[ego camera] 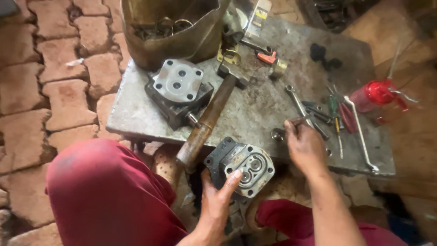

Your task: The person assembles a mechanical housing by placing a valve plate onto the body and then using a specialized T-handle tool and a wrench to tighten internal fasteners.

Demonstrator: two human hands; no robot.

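Below, left hand gripping pump housing, off slab edge

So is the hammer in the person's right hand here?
No. The hammer lies untouched on the metal table; the right hand reaches toward the wrenches.

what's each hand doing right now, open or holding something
Left hand: shut on the gear pump housing, thumb across its face.
Right hand: on the metal plate, fingers touching a small tool; grip cannot be told.
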